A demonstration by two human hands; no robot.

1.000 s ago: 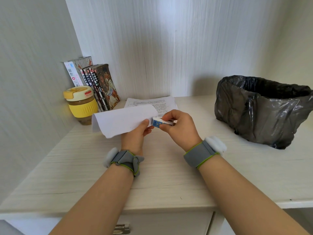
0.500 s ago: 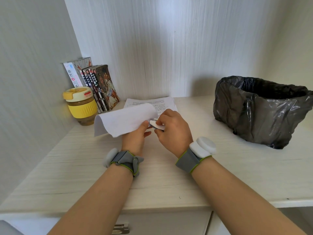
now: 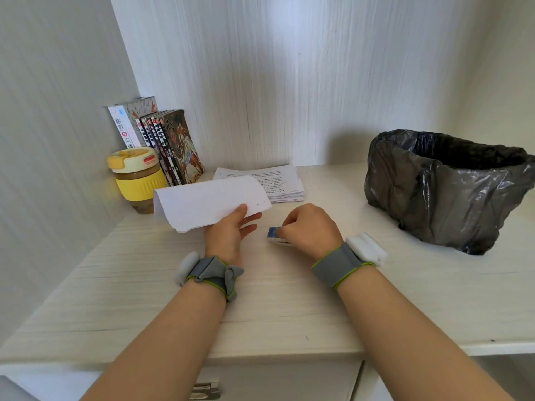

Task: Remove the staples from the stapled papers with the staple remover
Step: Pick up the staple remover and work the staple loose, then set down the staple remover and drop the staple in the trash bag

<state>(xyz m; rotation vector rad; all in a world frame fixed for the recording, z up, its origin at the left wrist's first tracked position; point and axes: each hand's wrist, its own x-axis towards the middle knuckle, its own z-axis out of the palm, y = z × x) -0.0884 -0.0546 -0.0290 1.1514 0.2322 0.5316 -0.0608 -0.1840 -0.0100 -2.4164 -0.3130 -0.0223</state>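
Observation:
My left hand (image 3: 228, 230) pinches the near right corner of a bent set of white papers (image 3: 207, 202), held just above the desk, blank side up. Small dark marks show near that corner. My right hand (image 3: 311, 230) grips a small blue and white staple remover (image 3: 274, 235) low over the desk, a short gap to the right of the papers. A stack of printed papers (image 3: 278, 180) lies flat behind both hands.
A bin lined with a black bag (image 3: 445, 186) stands at the right. A yellow lidded cup (image 3: 137, 178) and a row of books (image 3: 165, 140) stand in the back left corner. The pale wooden desk (image 3: 289, 299) has a drawer handle (image 3: 204, 390) below its front edge.
My right hand has pulled the staple remover away from the papers' corner, down and to the right. The left hand still holds the papers, fingers now more spread.

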